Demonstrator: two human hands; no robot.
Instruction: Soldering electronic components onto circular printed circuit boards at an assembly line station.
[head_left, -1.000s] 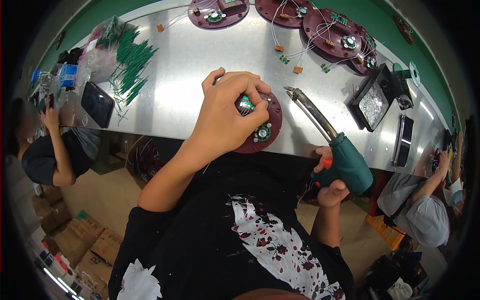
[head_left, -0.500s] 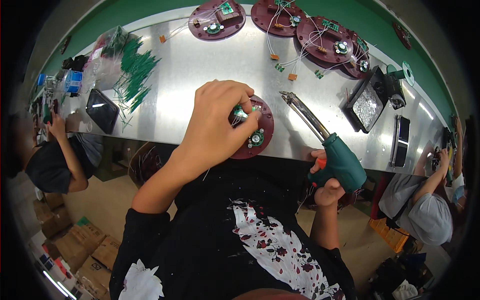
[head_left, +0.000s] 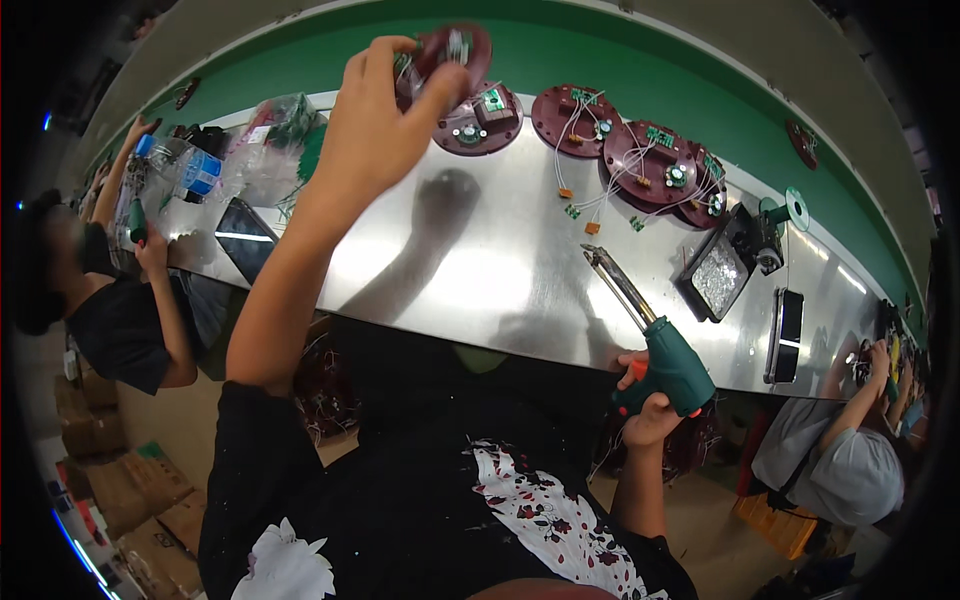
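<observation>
My left hand (head_left: pixel 378 125) is raised at the far side of the bench, its fingers and thumb gripping a round maroon plate (head_left: pixel 470 42) with small circuit parts on it. That plate is tilted, slightly blurred and partly hidden by the fingers. My right hand (head_left: pixel 652 418) is wrapped around the handle of a green soldering gun (head_left: pixel 680 365) with a red trigger. Its metal tip points up and to the left over the metal bench. Just beyond my left hand another maroon plate (head_left: pixel 478 140) with a green board and wires lies on the bench.
More wired maroon plates (head_left: pixel 655 180) overlap at the back right. A black tray (head_left: pixel 738 228) of silvery bits, a spool (head_left: pixel 796 210) and a phone (head_left: pixel 786 350) sit at right. Left are a bottle (head_left: pixel 203 174), plastic bag (head_left: pixel 258 172) and dark phone (head_left: pixel 243 236). People work at both sides.
My left hand has lifted the maroon plate off the near bench edge and carried it up and away toward the back. My right hand keeps hold of the soldering gun. The view has shifted.
</observation>
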